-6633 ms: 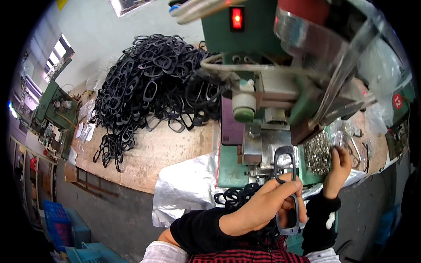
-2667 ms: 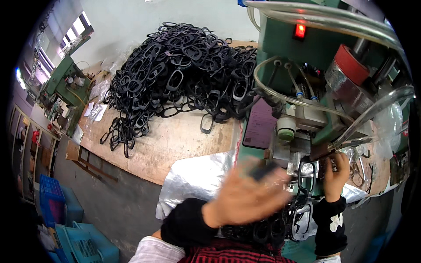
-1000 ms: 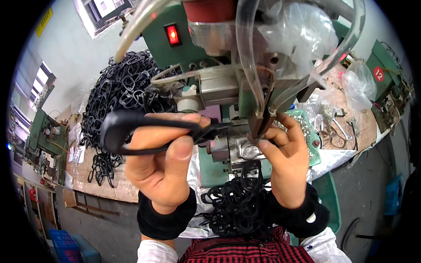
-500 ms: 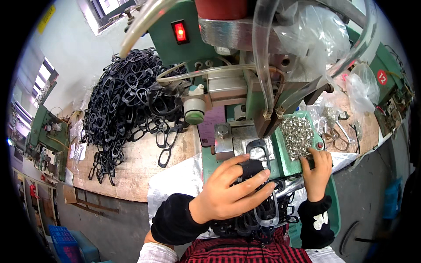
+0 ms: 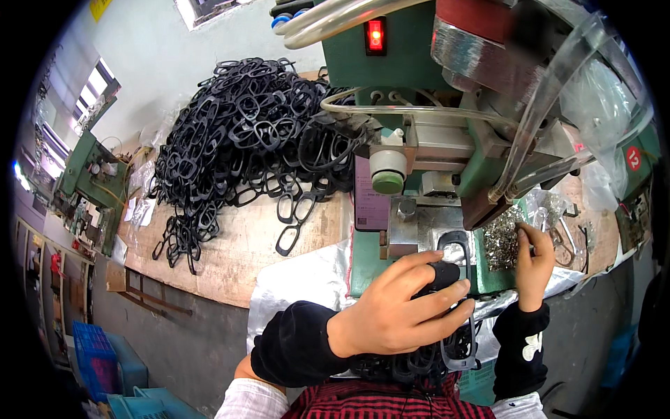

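My left hand (image 5: 405, 304) is closed on a dark eyeglass frame (image 5: 469, 262), which is held lengthwise just before the machine's metal work plate (image 5: 440, 227). A black cover (image 5: 441, 276) sits on one of its fingers. At the right, my right hand (image 5: 534, 269) reaches into a green tray (image 5: 497, 283) of small shiny metal pieces (image 5: 501, 241). Its thumb and forefinger are pinched together at the pieces; whether one is between them is too small to tell. More dark eyeglass frames (image 5: 419, 363) lie in my lap, partly behind the left hand.
A green bench machine (image 5: 481, 146) with clear hoses and a lit red switch (image 5: 375, 36) stands ahead. Left of it, a large heap of dark eyeglass frames (image 5: 244, 133) covers the wooden table (image 5: 237, 279). A pink card (image 5: 371, 195) stands beside the metal block (image 5: 403, 227).
The view has swung left, so the scene sits farther right. My right thumb and forefinger have closed together over the metal pieces. The left hand keeps its hold on the eyeglass frame.
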Action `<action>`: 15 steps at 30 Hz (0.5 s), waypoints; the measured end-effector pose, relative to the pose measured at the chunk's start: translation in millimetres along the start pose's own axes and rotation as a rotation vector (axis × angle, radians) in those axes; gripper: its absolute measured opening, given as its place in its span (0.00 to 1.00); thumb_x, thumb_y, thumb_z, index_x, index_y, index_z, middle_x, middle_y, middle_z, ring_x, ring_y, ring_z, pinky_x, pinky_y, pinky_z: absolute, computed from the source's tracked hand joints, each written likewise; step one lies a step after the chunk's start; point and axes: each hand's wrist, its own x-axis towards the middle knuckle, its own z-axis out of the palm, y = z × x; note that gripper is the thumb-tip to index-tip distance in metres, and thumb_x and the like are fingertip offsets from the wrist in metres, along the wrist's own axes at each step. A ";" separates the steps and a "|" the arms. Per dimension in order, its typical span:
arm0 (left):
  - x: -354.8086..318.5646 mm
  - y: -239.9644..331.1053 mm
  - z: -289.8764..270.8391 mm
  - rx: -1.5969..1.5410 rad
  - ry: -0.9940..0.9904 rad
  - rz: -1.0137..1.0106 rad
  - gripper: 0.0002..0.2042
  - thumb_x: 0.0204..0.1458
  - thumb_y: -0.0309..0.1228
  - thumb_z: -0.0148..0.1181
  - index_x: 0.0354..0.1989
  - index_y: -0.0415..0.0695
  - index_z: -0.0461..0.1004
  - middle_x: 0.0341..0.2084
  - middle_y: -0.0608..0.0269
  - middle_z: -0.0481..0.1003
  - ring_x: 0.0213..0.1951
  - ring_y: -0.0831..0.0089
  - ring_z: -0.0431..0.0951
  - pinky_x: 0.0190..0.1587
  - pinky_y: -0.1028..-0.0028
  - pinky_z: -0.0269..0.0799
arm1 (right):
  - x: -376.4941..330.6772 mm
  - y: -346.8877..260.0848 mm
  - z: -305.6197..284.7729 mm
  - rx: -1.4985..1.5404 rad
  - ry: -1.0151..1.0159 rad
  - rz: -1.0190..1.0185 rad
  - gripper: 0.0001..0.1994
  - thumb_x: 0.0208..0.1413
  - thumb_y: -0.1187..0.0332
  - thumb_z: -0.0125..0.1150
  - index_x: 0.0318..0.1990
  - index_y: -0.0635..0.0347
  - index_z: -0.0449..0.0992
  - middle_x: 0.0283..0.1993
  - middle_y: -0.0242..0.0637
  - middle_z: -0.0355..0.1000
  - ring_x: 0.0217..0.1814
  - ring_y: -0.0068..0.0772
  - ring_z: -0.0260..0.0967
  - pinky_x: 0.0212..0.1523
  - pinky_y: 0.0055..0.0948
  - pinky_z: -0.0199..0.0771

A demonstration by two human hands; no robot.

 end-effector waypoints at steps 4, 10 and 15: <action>0.2 -1.6 0.2 -0.001 0.011 0.001 0.13 0.45 0.29 0.62 0.41 0.48 0.80 0.45 0.64 0.77 0.31 0.70 0.69 0.49 0.57 0.77 | 11.0 9.0 -12.4 0.264 -0.038 0.200 0.08 0.60 0.70 0.60 0.43 0.65 0.79 0.35 0.28 0.74 0.34 0.17 0.67 0.35 0.19 0.66; 2.2 -0.5 -2.0 -0.026 -0.004 -0.004 0.13 0.45 0.29 0.62 0.41 0.47 0.80 0.44 0.64 0.77 0.31 0.69 0.69 0.48 0.57 0.77 | 4.9 21.5 -9.2 0.482 0.105 0.376 0.08 0.60 0.73 0.60 0.43 0.66 0.79 0.39 0.32 0.76 0.40 0.19 0.69 0.45 0.19 0.67; 1.0 -2.3 -0.7 -0.020 0.021 0.015 0.12 0.46 0.30 0.61 0.40 0.46 0.80 0.45 0.64 0.76 0.31 0.69 0.68 0.49 0.57 0.77 | -6.1 22.1 1.1 0.415 0.059 0.311 0.09 0.59 0.75 0.60 0.45 0.68 0.78 0.41 0.34 0.77 0.43 0.22 0.71 0.47 0.21 0.68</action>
